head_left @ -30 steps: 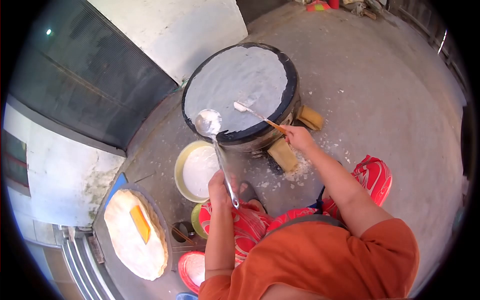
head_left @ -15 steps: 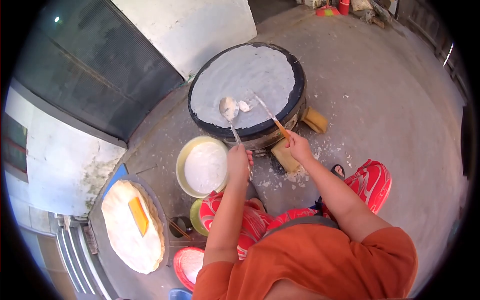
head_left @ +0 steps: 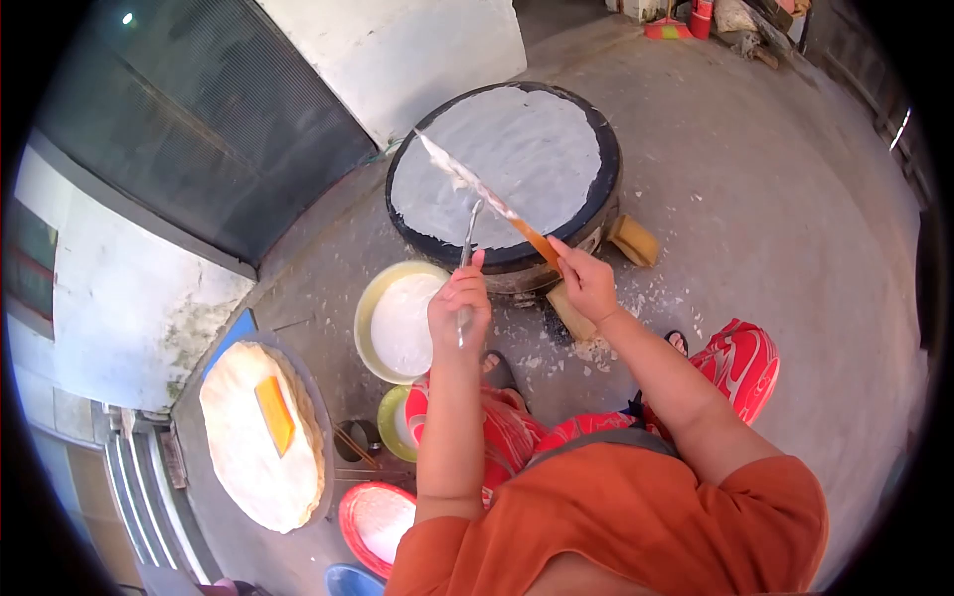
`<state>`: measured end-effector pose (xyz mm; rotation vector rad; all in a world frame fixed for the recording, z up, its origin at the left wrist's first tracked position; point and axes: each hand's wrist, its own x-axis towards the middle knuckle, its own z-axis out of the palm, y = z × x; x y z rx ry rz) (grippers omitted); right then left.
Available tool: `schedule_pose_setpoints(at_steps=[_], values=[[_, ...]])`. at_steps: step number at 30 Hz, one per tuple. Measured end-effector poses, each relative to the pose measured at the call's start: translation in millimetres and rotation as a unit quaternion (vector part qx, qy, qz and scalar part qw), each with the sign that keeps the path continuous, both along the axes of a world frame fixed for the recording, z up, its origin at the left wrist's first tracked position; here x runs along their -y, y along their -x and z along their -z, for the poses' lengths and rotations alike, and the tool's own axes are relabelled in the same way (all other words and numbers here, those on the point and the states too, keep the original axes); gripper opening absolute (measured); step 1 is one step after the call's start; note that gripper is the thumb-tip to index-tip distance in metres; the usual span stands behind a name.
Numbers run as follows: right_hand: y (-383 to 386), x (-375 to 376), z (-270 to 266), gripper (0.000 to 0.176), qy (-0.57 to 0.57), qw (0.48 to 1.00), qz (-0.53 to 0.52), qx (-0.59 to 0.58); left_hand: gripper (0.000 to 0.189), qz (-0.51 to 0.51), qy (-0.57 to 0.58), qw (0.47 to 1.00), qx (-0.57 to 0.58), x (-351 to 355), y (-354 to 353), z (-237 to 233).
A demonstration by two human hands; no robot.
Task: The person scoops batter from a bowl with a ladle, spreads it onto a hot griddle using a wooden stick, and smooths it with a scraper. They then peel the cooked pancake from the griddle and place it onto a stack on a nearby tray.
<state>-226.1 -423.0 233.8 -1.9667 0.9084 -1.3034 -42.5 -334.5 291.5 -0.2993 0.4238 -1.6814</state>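
A long-handled metal spoon (head_left: 468,238) is gripped in my left hand (head_left: 460,303), its head up against the spatula and barely visible edge-on. My right hand (head_left: 588,283) is closed around the wooden handle of a long, thin spatula (head_left: 479,189). White paste clings to the blade, which slants up and left over the griddle. Below both tools lies the round griddle (head_left: 437,251) with a black rim. A thin sheet of pale batter (head_left: 517,149) covers most of its top.
Left of the griddle stands a pale yellow basin (head_left: 364,328) of white batter. Stacked thin flatbreads (head_left: 234,442) lie at the left with an orange scraper (head_left: 274,415) on top. Green (head_left: 388,422), red (head_left: 350,521) and blue (head_left: 353,581) bowls sit near my legs. Yellowish blocks (head_left: 634,241) prop the griddle.
The spatula has lifted off the griddle and swung left across the spoon. The spoon has turned from bowl-up to edge-on. The small lump of paste is gone from the griddle's surface.
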Motion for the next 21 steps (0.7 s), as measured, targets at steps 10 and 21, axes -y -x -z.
schedule_pose_setpoints(at_steps=[10,21], values=[[-18,23,-12,0.03,-0.329,0.926,-0.178,0.048,0.036,-0.022,0.022,0.995,0.095,-53,-44,-43],[-85,-14,-57,0.032,-0.034,0.954,-0.293,-0.055,0.036,-0.079,-0.058,0.991,0.096,-114,-109,4]])
